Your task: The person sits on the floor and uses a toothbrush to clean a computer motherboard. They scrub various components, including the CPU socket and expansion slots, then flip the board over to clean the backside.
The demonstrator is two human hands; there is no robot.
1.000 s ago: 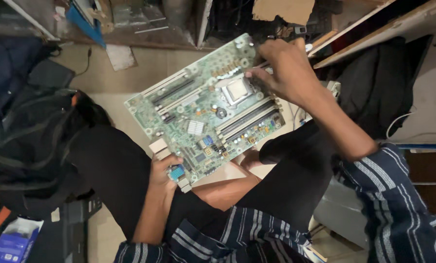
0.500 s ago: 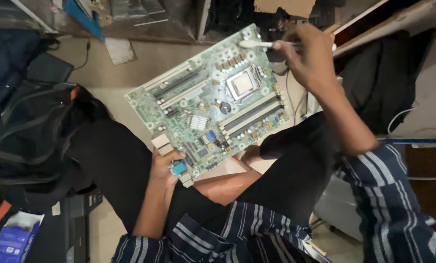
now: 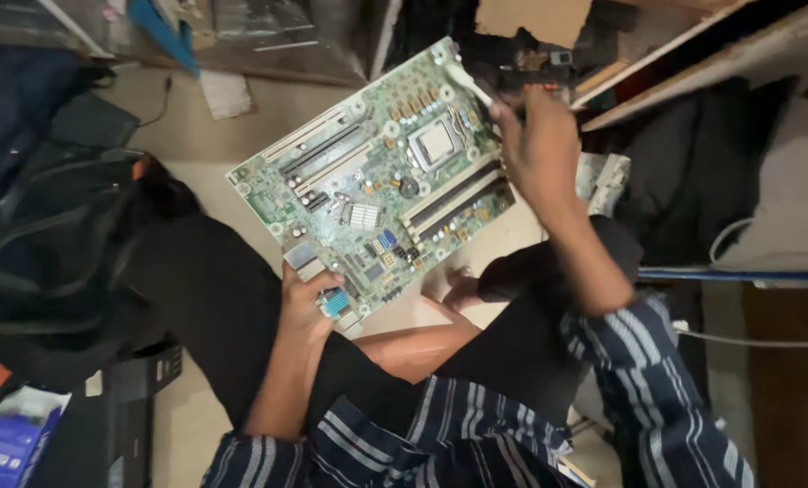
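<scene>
Green circuit board (image 3: 377,176), held tilted above the person's lap, long edge running from lower left to upper right. Square silver chip socket (image 3: 436,143) near its upper middle; long dark and pale slots on both sides; small finned silver block (image 3: 360,215) lower down. Fine parts too small to make out.

Left hand (image 3: 303,303) grips the board's lower corner, thumb over the edge by a small blue connector (image 3: 335,303); the fingers go under the board, hidden.

Right hand (image 3: 541,149) at the board's upper right edge, closed around a slim white tool (image 3: 470,83) whose tip lies over the board near the socket. What kind of tool I can't tell; most of it is buried in the fist. Whether the tip touches the board is unclear.

Person sits on the pale floor (image 3: 187,181), dark trousers, legs folded, one bare foot (image 3: 458,289) partly showing under the board. Striped dark-blue sleeve (image 3: 657,380) on the right arm.

Dark backpack (image 3: 51,235) to the left, partly cut off. Blue box (image 3: 6,443) at the bottom left corner, clipped by the frame. Blurred clutter along the top; slanted wooden boards (image 3: 693,54) at upper right.
</scene>
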